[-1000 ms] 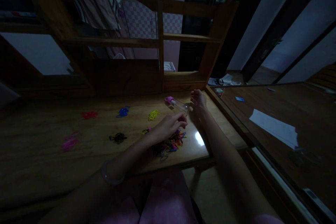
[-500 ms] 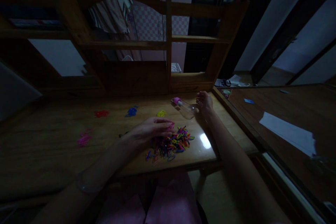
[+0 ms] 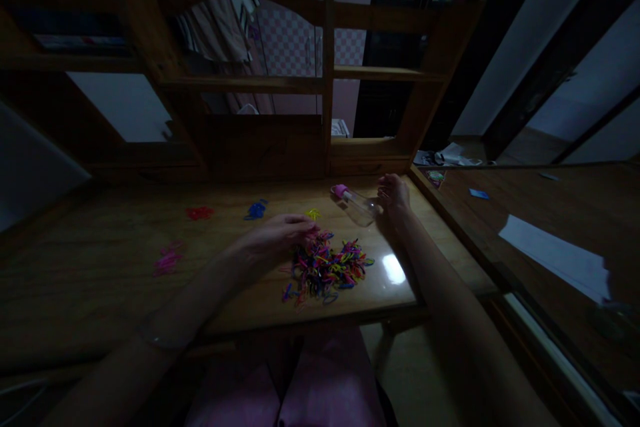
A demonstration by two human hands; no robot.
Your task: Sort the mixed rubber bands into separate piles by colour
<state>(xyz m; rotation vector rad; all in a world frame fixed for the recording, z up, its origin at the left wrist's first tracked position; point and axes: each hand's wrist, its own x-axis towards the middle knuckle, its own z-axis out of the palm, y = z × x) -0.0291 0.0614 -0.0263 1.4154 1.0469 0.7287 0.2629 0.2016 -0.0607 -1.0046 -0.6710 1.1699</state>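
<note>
My left hand (image 3: 285, 230) is at the upper left edge of a heap of mixed-coloured rubber bands (image 3: 333, 267). Its fingers are pinched together, with pink rubber bands (image 3: 312, 235) at the tips; dim light hides how many. Resting on the desk, my right hand (image 3: 394, 195) has loosely bent fingers, apart and holding nothing. Just left of it lies a clear bottle (image 3: 361, 211) with a pink cap (image 3: 341, 191). Small single-colour groups lie apart: red bands (image 3: 200, 213), blue bands (image 3: 257, 209), pink bands (image 3: 167, 260) and yellow bands (image 3: 313, 214).
A wooden shelf unit (image 3: 327, 87) rises along the back of the wooden desk (image 3: 110, 247). To the right, a brown surface (image 3: 540, 207) bears white paper (image 3: 555, 257) and a small blue card (image 3: 479, 193).
My left hand has drawn back a little to the left, uncovering more of the heap. My right hand stays beside the bottle. The view has shifted slightly.
</note>
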